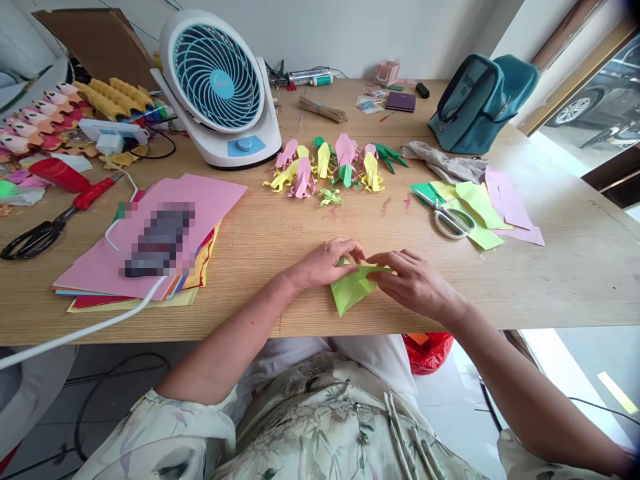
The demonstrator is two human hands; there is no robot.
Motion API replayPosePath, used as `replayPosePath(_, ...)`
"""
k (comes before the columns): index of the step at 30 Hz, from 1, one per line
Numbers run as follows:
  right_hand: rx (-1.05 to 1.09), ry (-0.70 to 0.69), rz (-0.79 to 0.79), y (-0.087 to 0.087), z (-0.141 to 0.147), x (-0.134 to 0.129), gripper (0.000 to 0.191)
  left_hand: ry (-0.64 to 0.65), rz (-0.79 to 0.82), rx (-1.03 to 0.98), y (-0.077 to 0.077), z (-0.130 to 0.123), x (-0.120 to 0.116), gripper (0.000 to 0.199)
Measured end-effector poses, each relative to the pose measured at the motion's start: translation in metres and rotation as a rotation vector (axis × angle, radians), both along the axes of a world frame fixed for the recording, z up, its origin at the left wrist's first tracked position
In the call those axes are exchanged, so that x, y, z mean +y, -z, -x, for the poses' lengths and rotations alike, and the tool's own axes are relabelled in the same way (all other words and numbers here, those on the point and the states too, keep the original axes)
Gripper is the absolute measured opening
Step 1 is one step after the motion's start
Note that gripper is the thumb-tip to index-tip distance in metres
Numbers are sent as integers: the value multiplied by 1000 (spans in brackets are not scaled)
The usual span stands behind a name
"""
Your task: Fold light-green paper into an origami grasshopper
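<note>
A folded light green paper [352, 289] lies at the table's front edge, one pointed corner toward me. My left hand [330, 261] pinches its upper left part, thumb on top and fingers curled behind. On the paper's right side, my right hand [415, 280] grips the upper edge between thumb and fingers. The two hands' fingertips nearly meet above the sheet. Beyond them stand several folded paper figures in pink [303, 177], yellow [371, 172] and green [331, 196]. White-handled scissors [453, 220] rest on green paper pieces [483, 205] to the right.
A white fan [220, 87] stands at the back left. Pink sheets [100, 257] carry a blurred-out object, with a white cable across them. Black and red scissors [45, 230] lie far left. A teal bag [475, 107], grey cloth [443, 162] and twig bundle [323, 109] are farther back.
</note>
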State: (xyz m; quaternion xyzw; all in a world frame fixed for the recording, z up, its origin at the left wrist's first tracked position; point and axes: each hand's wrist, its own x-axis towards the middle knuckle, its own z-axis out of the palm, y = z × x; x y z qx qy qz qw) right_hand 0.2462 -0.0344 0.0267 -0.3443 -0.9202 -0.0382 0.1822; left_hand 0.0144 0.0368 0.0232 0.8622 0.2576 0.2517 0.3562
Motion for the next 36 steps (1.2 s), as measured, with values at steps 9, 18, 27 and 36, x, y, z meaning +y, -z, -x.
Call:
replayPosePath(9, 80, 13, 40, 7, -2, -1, 21, -75, -501, 361, -13, 5, -67, 32)
replayPosePath(18, 270, 10, 198, 18, -5, -3, 23, -205, -490, 534, 3, -5, -66, 16)
replayPosePath(27, 322, 48, 306, 24, -10, -2, 21, -164, -606, 555, 8, -5, -64, 21)
replayPosePath(36, 332, 58, 349, 21, -11, -2, 20, -125, -639, 547, 6, -5, -56, 15)
